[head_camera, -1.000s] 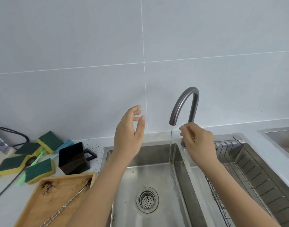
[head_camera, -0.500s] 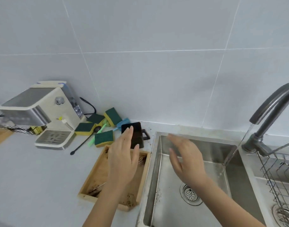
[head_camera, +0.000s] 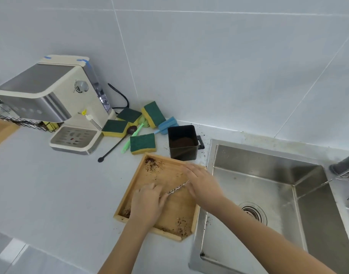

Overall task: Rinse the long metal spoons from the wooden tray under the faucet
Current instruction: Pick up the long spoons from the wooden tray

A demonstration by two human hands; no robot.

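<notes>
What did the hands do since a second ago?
Both hands left the faucet and came down onto the wooden tray. The left hand and right hand now rest over a twisted metal spoon there; whether the fingers grip it is unclear. The sponges, black container and coffee machine stayed put.

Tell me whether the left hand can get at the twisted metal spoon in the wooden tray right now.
Probably yes. The left hand is already down in the wooden tray at one end of the metal spoon, nothing between them. The right hand covers the other end; whether either grips it is unclear.
</notes>
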